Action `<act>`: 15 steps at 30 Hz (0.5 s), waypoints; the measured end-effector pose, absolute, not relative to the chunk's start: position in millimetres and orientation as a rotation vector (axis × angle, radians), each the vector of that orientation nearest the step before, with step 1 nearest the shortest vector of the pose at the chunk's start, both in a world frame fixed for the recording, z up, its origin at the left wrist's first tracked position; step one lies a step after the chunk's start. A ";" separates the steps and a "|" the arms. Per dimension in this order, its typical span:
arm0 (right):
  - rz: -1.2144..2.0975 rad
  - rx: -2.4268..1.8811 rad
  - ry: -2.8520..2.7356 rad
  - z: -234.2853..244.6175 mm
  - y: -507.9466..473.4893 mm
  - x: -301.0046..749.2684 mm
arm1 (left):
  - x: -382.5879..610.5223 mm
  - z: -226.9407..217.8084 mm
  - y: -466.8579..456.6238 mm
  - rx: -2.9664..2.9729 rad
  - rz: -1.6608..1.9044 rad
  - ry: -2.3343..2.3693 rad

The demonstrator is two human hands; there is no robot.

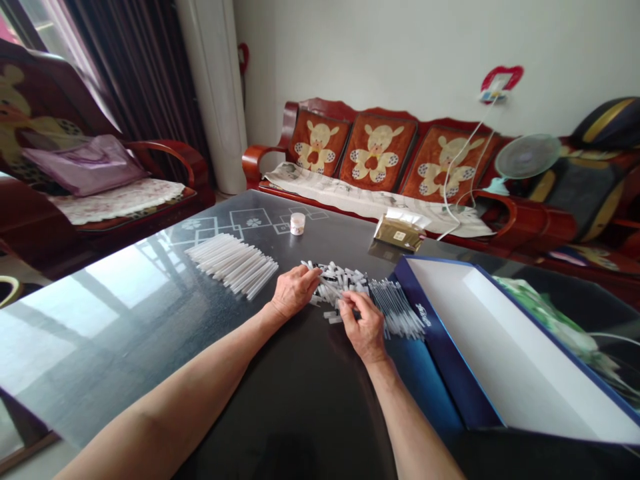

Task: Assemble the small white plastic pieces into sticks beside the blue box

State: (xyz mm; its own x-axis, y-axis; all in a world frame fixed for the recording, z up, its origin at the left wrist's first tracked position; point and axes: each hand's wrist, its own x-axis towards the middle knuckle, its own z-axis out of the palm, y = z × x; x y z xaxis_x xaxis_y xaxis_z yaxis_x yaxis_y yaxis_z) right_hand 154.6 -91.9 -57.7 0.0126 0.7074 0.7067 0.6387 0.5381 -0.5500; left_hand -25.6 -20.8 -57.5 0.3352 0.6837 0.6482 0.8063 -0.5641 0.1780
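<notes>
Both my hands meet over a loose pile of short white tube pieces (pixel 345 275) on the dark table. My left hand (pixel 296 292) is pinched closed at the pile's left side. Fingertips of my right hand (pixel 364 325) are pressed together at the near side. A slim whitish piece shows between the two hands, but it blends into the pile, so what each holds is unclear. Left of the hands lies a row of long white tubes (pixel 234 263). Thin clear-looking sticks (pixel 397 308) lie side by side just right of the pile.
A blue box with white inside (pixel 500 333) stands at the right, green-and-white plastic packaging (pixel 555 313) beyond it. A small white jar (pixel 297 225) and a tissue pack (pixel 399 231) are farther back on the glossy table (pixel 125 300). A wooden sofa (pixel 300 127) faces me.
</notes>
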 end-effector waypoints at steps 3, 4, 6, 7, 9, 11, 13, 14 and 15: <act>0.064 -1.147 -1.646 -58.1 -89.3 154.8 | -26.0 -52.6 -22.9 -2.382 -1.024 -1.293; 0.056 -1.157 -1.627 -58.3 -88.4 154.9 | -25.8 -50.7 -23.7 -2.365 -1.037 -1.254; 0.048 -1.187 -1.598 -58.7 -87.0 154.8 | -24.1 -46.9 -26.0 -2.370 -1.061 -1.144; 0.047 -1.204 -1.586 -59.0 -86.5 154.3 | -22.4 -45.4 -27.7 -2.398 -1.058 -1.077; 0.045 -1.225 -1.576 -59.4 -86.0 152.4 | -17.3 -43.4 -31.8 -2.482 -1.008 -0.949; 0.048 -1.216 -1.588 -59.6 -86.0 149.6 | -11.3 -43.2 -36.4 -2.544 -0.941 -0.863; 0.048 -1.195 -1.619 -59.3 -85.6 147.9 | -6.6 -44.5 -39.6 -2.560 -0.916 -0.833; 0.036 -1.190 -1.635 -59.0 -85.1 148.4 | -5.4 -45.4 -40.2 -2.552 -0.924 -0.837; 0.013 -1.197 -1.646 -58.6 -84.4 150.1 | -5.0 -46.4 -40.2 -2.536 -0.944 -0.851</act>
